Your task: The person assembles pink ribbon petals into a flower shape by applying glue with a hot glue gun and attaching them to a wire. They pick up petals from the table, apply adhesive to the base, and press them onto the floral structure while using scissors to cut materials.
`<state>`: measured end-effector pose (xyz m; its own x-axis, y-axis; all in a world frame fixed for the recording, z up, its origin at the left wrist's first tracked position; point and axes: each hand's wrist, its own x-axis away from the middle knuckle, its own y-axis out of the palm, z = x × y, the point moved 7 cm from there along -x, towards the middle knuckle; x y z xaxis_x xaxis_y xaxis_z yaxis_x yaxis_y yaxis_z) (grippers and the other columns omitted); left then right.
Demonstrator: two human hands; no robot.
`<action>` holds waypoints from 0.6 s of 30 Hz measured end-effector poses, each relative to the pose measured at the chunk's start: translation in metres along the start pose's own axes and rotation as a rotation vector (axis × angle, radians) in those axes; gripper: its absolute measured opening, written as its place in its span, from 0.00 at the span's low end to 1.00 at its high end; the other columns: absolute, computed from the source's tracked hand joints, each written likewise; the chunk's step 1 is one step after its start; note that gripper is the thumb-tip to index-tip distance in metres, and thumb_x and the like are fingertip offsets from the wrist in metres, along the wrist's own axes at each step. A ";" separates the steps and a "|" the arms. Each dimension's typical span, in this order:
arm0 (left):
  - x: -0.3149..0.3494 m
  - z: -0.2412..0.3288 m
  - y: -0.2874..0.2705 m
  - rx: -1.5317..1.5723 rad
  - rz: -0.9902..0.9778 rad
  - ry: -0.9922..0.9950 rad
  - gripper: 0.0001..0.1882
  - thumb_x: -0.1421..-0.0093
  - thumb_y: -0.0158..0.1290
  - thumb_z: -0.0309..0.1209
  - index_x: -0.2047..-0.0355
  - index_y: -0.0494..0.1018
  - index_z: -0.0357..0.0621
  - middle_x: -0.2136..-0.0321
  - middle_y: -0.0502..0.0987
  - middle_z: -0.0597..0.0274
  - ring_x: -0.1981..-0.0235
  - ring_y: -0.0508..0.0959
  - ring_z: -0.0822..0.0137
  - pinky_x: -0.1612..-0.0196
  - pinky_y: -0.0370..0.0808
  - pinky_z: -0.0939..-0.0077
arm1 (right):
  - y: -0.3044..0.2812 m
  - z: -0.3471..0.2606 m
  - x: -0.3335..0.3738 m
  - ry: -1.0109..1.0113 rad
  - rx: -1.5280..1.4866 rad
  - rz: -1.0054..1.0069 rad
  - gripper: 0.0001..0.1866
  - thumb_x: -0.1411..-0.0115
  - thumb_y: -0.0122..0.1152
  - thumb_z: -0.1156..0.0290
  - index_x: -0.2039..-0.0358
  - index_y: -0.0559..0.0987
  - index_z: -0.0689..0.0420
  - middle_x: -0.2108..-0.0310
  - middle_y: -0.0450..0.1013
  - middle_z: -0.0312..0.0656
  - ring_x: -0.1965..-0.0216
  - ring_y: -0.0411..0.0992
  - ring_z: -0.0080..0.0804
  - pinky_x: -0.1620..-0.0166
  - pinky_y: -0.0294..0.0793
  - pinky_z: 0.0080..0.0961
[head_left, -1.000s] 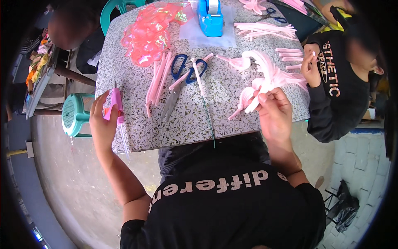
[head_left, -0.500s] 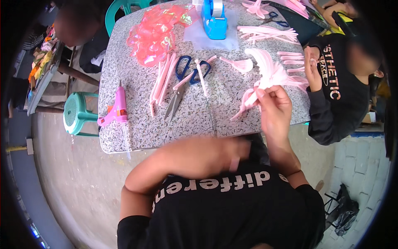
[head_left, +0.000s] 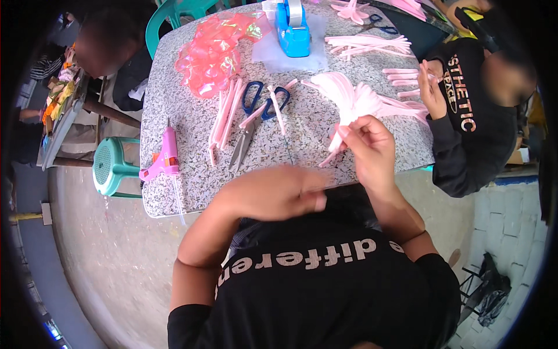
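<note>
My right hand (head_left: 372, 151) pinches the base of a pale pink pipe-cleaner flower (head_left: 353, 102) between thumb and fingers, its fuzzy petals fanning away over the table. Smeared by motion, my left hand (head_left: 285, 195) hovers at the table's near edge, apart from the flower; whether it holds anything does not show. Left of the flower lie dark-blue-handled scissors (head_left: 241, 148), with short pink pipe-cleaner pieces (head_left: 278, 113) across the handles. Beside the scissors rests a bundle of pink pipe cleaners (head_left: 224, 125).
A pink glue gun (head_left: 167, 154) is at the left edge of the speckled table (head_left: 197, 186). Farther back are crumpled iridescent pink film (head_left: 206, 58), a blue tape dispenser (head_left: 293, 38) and more pipe cleaners (head_left: 372, 43). A co-worker's hand (head_left: 431, 90) is at the right edge.
My right hand has brought the flower left and slightly nearer. My left hand has moved up and left from my lap to the table's edge.
</note>
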<state>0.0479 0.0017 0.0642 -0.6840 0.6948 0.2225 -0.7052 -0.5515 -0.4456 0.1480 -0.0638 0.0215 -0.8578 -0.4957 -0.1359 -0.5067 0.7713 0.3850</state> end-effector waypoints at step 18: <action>0.158 -0.018 -0.043 -0.547 1.936 -0.275 0.06 0.52 0.44 0.25 0.73 0.66 0.37 0.77 0.69 0.62 0.77 0.68 0.72 0.72 0.65 0.83 | -0.030 0.026 -0.004 0.019 -0.001 0.085 0.05 0.56 0.51 0.83 0.79 0.66 0.60 0.82 0.64 0.34 0.83 0.62 0.15 0.79 0.61 0.10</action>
<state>-0.0261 0.1435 0.1028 -0.3610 -0.6204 -0.6963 0.9227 -0.1293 -0.3632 0.1645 -0.0747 -0.0129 -0.8958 -0.4361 -0.0854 -0.4323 0.8107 0.3949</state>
